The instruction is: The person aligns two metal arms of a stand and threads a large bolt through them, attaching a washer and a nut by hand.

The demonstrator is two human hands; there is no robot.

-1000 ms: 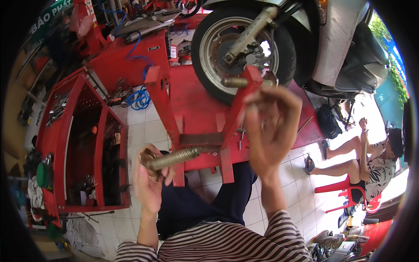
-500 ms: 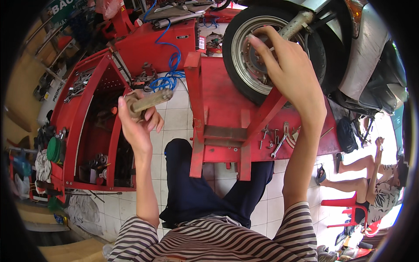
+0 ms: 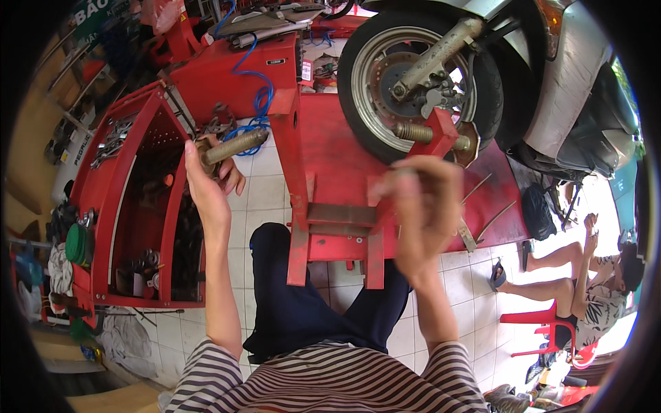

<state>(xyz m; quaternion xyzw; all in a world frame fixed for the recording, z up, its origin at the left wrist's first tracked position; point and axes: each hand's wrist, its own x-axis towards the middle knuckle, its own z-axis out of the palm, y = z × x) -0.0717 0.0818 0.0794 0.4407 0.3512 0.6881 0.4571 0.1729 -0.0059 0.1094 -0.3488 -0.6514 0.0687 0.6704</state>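
White tiles [image 3: 265,187] covered the workshop floor to the left of the red stand [image 3: 341,215], which stood at the near end of a red platform [image 3: 330,138]. Behind the red stand and to its right was the front wheel [image 3: 354,103] of a motorbike [image 3: 568,89].

To the left of the red stand, the person's left hand [image 3: 212,172] was up in the air. Its grip was wrapped around the wide end of a thick metal bolt [image 3: 237,145]. The long, thin end of the bolt tilted up toward the red stand. Another fat bolt [image 3: 413,132] stuck through the top of the red stand's right post.

The right hand [image 3: 427,206] was in front of that post, with its fingers bent. It was so blurry that nobody could tell if its grip had anything in it, or if it touched the red stand.

A red tool cabinet [image 3: 93,220] stood well to the left of the red stand, and a blue hose [image 3: 263,103] lay in loops behind it on the left. Far to its right, someone [image 3: 564,296] sat on a red chair [image 3: 530,319].
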